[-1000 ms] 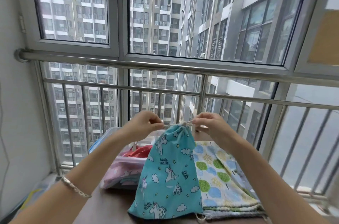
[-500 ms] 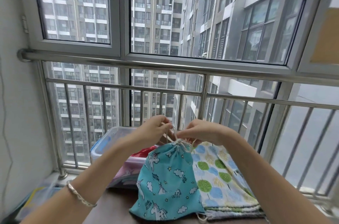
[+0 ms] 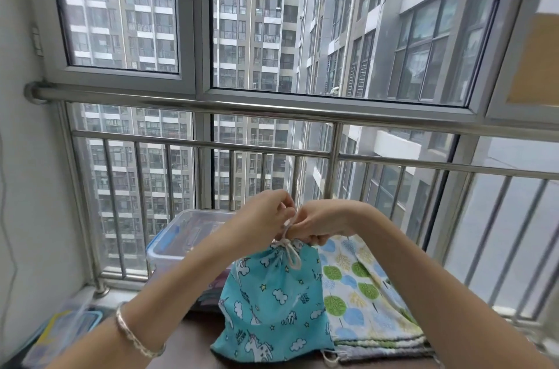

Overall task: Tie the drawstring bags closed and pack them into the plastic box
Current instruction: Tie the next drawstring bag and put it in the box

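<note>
A turquoise unicorn-print drawstring bag (image 3: 272, 305) stands upright on the table, its neck gathered tight. My left hand (image 3: 262, 217) and my right hand (image 3: 320, 225) meet just above the neck, both pinching the white drawstring (image 3: 289, 250), which loops down over the bag's front. To the right lies a flat stack of bags, the top one with a tree print (image 3: 360, 290). The clear plastic box (image 3: 178, 241) with blue clips sits behind and left of the bag, partly hidden by my left forearm.
A steel railing (image 3: 272, 108) and windows close off the far side. The brown table (image 3: 199, 335) carries everything. A second plastic container (image 3: 63, 329) sits low at the left by the wall. A silver bracelet is on my left wrist.
My hands came together from pulling the cords apart and dropped lower. The bag's neck is now cinched tight and the cord hangs in a loop.
</note>
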Action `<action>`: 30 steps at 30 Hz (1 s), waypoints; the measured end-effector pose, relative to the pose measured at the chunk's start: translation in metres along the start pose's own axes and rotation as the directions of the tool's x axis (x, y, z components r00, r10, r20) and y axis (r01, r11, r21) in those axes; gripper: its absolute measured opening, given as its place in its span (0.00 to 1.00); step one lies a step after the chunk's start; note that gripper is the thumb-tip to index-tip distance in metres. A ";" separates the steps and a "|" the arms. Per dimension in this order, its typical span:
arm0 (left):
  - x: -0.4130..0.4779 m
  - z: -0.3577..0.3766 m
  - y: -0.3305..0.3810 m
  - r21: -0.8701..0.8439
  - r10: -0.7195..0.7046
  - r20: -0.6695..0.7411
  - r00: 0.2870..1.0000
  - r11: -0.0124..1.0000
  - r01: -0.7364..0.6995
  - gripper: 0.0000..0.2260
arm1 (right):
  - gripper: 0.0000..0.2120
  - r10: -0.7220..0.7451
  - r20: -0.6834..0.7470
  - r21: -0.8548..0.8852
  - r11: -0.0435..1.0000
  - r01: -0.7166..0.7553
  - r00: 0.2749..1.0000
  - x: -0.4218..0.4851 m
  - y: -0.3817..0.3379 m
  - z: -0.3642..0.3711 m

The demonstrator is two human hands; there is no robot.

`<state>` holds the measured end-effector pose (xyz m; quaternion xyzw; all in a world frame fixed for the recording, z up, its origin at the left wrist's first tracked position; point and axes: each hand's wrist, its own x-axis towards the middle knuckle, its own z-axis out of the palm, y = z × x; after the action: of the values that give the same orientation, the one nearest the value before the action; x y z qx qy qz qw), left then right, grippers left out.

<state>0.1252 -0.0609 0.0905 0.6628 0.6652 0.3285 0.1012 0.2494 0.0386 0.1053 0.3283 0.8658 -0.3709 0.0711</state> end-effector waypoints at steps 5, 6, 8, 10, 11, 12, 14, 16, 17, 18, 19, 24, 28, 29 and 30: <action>-0.005 0.000 -0.003 0.064 0.059 -0.053 0.997 0.996 -0.056 0.04 | 0.12 0.085 0.247 0.105 0.988 -0.114 0.965 0.012 0.006 0.000; -0.006 0.000 -0.003 0.064 0.062 -0.058 0.996 0.996 -0.058 0.04 | 0.12 0.094 0.297 0.127 0.982 -0.137 0.950 0.015 0.008 0.001; -0.009 0.001 -0.002 0.053 0.064 -0.066 0.996 0.997 -0.060 0.05 | 0.15 0.110 0.366 0.138 0.976 -0.171 0.924 0.022 0.013 0.004; -0.011 0.002 -0.001 0.001 0.057 -0.065 0.996 0.998 -0.057 0.05 | 0.19 0.139 0.384 0.110 0.975 -0.195 0.913 0.026 0.015 0.008; -0.012 0.002 -0.001 -0.023 0.056 -0.065 0.996 0.998 -0.058 0.04 | 0.19 0.147 0.387 0.099 0.975 -0.199 0.911 0.027 0.015 0.009; -0.013 0.003 -0.001 -0.049 0.056 -0.070 0.996 0.997 -0.060 0.04 | 0.17 0.149 0.393 0.095 0.975 -0.201 0.907 0.026 0.014 0.010; -0.014 0.005 -0.003 -0.130 0.048 -0.101 0.994 0.990 -0.061 0.03 | 0.11 0.135 0.394 0.122 0.973 -0.197 0.909 0.022 0.012 0.009; -0.014 0.008 -0.007 -0.219 0.029 -0.149 0.988 0.974 -0.062 0.03 | 0.09 0.115 0.353 0.163 0.970 -0.182 0.929 0.016 0.009 0.007; -0.014 0.009 -0.008 -0.253 0.021 -0.163 0.986 0.966 -0.062 0.04 | 0.11 0.109 0.323 0.168 0.971 -0.170 0.940 0.013 0.008 0.005; -0.013 0.011 -0.010 -0.288 0.018 -0.162 0.987 0.956 -0.064 0.05 | 0.11 0.107 0.288 0.159 0.975 -0.157 0.952 0.009 0.006 0.004; -0.012 0.013 -0.012 -0.326 0.019 -0.143 0.990 0.943 -0.065 0.06 | 0.11 0.104 0.248 0.142 0.980 -0.142 0.963 0.005 0.004 0.004; -0.007 0.015 -0.021 -0.447 0.068 -0.029 0.997 0.891 -0.074 0.12 | 0.05 -0.029 -0.062 -0.022 0.999 0.028 0.998 -0.008 0.001 0.006; -0.002 0.011 -0.027 -0.502 0.112 -0.005 0.994 0.859 -0.099 0.17 | 0.04 -0.185 -0.216 -0.015 0.982 0.186 0.959 -0.015 0.006 0.007; -0.001 0.010 -0.030 -0.499 0.115 0.004 0.993 0.861 -0.098 0.18 | 0.05 -0.215 -0.250 -0.017 0.976 0.218 0.944 -0.015 0.008 0.008; 0.000 0.010 -0.031 -0.489 0.109 0.002 0.994 0.867 -0.094 0.19 | 0.05 -0.243 -0.281 -0.023 0.969 0.247 0.928 -0.016 0.010 0.009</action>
<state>0.1053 -0.0553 0.0650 0.6549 0.5234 0.4805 0.2574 0.2665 0.0292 0.0985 0.2678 0.8987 -0.3320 -0.1019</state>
